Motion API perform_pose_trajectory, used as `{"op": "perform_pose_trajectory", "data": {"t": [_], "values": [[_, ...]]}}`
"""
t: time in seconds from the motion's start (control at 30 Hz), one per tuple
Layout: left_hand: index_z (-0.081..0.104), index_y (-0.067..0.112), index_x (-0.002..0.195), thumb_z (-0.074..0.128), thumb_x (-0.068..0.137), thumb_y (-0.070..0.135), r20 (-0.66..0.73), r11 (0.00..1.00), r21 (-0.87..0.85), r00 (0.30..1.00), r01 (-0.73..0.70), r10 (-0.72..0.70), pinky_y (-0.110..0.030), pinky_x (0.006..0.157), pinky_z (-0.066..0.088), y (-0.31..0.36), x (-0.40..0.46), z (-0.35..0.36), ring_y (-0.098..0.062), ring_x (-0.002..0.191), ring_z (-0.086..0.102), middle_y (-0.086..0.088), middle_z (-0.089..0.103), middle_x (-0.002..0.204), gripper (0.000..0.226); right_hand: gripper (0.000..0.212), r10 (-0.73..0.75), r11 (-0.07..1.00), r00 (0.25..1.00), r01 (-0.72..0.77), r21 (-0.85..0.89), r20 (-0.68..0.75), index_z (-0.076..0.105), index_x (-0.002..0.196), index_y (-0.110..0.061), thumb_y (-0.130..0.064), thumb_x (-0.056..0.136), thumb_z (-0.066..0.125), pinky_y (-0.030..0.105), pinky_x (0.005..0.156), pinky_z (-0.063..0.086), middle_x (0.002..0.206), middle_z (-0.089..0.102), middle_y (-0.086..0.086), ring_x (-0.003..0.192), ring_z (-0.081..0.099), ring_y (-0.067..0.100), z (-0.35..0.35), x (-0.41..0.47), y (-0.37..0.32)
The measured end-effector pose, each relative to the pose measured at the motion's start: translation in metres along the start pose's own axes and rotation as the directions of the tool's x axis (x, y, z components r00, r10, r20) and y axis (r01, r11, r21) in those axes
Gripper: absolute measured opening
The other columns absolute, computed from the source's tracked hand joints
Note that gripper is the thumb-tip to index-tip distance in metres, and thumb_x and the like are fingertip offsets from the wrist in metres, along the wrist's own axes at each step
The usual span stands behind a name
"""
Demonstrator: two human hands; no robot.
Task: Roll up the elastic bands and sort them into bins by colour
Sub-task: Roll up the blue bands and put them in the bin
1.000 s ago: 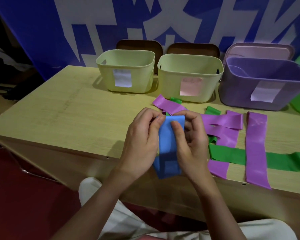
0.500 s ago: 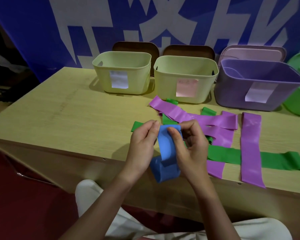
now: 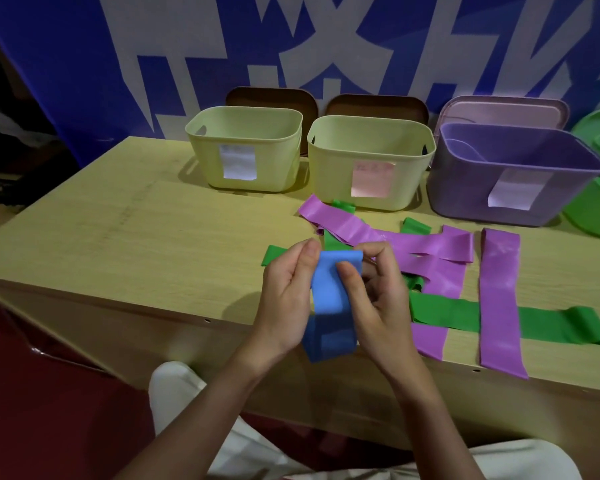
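Blue band half-rolled, held in both hands over the counter's near edge.

The left hand (image 3: pixel 286 299) and right hand (image 3: pixel 373 299) each have their grip pinched on the blue elastic band (image 3: pixel 329 296) at its top fold, its loose tail hanging below the grip. Beyond the grip lie purple bands (image 3: pixel 499 292) and green bands (image 3: pixel 465 315) on the counter (image 3: pixel 136 244); further off stand the yellow bins (image 3: pixel 243 157) and purple bin (image 3: pixel 513 174). The slippery, springy strip could likely unroll or slip out if either pinch eases.
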State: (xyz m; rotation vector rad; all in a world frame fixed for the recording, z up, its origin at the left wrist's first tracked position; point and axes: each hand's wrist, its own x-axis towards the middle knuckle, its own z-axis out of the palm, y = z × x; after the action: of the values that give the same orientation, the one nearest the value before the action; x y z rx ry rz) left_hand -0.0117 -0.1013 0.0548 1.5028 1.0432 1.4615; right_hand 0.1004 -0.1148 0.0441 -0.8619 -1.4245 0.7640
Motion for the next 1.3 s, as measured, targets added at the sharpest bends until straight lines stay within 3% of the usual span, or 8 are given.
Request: {"op": "perform_pose_trajectory", "data": {"t": [0.17,0.37,0.7,0.83,0.93,1.07,1.2,1.3], "values": [[0.044,0.012,0.066,0.042,0.097,0.030,-0.002,0.999,-0.020,0.999,-0.037,0.036,-0.017,0.052,0.031,0.001,0.000,0.000,-0.003,0.053,0.035,0.012,0.041,0.055,0.035,0.021,-0.009,1.000,0.999,0.009,0.009,-0.039,0.049,0.107,-0.024,-0.013,0.092,0.057,0.011,0.049,0.032,0.055,0.055,-0.011,0.048,0.047,0.000,-0.004,-0.001,-0.001],[0.042,0.011,0.064,0.039,0.093,0.041,0.028,0.994,0.095,0.998,-0.062,0.060,-0.027,0.052,0.029,-0.009,0.002,-0.001,-0.007,0.054,0.033,0.009,0.037,0.056,0.042,0.010,-0.013,0.997,0.998,0.008,-0.083,-0.068,0.052,0.085,-0.023,-0.022,0.092,0.059,0.011,0.051,0.035,0.067,0.057,-0.005,0.056,0.052,0.002,-0.008,-0.005,0.000],[0.041,0.018,0.074,0.034,0.099,0.024,0.140,0.865,0.376,0.943,-0.333,0.302,-0.022,0.058,0.030,-0.011,0.000,-0.006,-0.004,0.062,0.037,0.014,0.036,0.067,0.026,0.021,0.006,0.994,1.000,-0.005,-0.112,0.012,0.056,0.086,-0.009,-0.029,0.092,0.054,0.019,0.051,0.037,0.068,0.054,0.001,0.057,0.050,0.014,-0.013,-0.007,-0.002],[0.043,0.021,0.070,0.034,0.098,0.031,0.064,0.943,0.243,0.974,-0.226,0.217,-0.020,0.055,0.030,-0.016,-0.002,-0.003,-0.002,0.056,0.036,0.013,0.040,0.062,0.031,0.009,0.058,0.998,0.998,-0.058,-0.037,0.000,0.053,0.095,-0.016,-0.017,0.090,0.061,0.015,0.056,0.043,0.076,0.062,0.002,0.066,0.060,0.010,-0.012,-0.009,-0.003],[0.042,0.020,0.070,0.036,0.097,0.033,0.057,0.977,0.132,0.985,-0.168,0.161,-0.024,0.053,0.031,-0.015,-0.005,0.001,-0.004,0.055,0.036,0.012,0.041,0.062,0.031,0.029,0.032,0.999,0.999,-0.033,-0.017,-0.031,0.050,0.113,-0.027,-0.012,0.091,0.061,0.031,0.052,0.044,0.072,0.058,0.018,0.063,0.057,0.031,-0.013,-0.010,-0.003],[0.046,0.021,0.068,0.038,0.096,0.034,0.080,0.989,0.069,0.989,-0.132,0.127,-0.022,0.052,0.031,-0.012,-0.004,0.002,-0.002,0.054,0.036,0.014,0.043,0.059,0.032,0.024,-0.055,0.991,0.998,0.053,-0.122,-0.010,0.057,0.107,-0.029,-0.010,0.093,0.059,0.014,0.069,0.046,0.098,0.063,-0.010,0.086,0.063,0.006,-0.014,-0.010,-0.005],[0.040,0.028,0.064,0.037,0.097,0.036,0.092,0.977,0.150,0.986,-0.151,0.138,-0.018,0.050,0.028,-0.012,-0.001,0.004,-0.001,0.049,0.034,0.013,0.040,0.054,0.034,0.005,-0.027,0.984,0.998,0.018,-0.177,-0.052,0.055,0.094,-0.029,-0.025,0.092,0.054,0.011,0.064,0.043,0.087,0.061,-0.011,0.077,0.060,0.003,-0.017,-0.010,-0.004],[0.042,0.015,0.067,0.032,0.098,0.037,0.144,0.930,0.297,0.973,-0.218,0.182,-0.023,0.054,0.029,-0.014,0.000,0.001,-0.005,0.053,0.036,0.011,0.037,0.058,0.039,0.010,0.008,0.978,0.999,-0.018,-0.206,-0.052,0.057,0.092,-0.025,-0.033,0.092,0.051,0.017,0.059,0.044,0.084,0.061,-0.010,0.073,0.060,0.008,-0.019,-0.009,0.000]]}}
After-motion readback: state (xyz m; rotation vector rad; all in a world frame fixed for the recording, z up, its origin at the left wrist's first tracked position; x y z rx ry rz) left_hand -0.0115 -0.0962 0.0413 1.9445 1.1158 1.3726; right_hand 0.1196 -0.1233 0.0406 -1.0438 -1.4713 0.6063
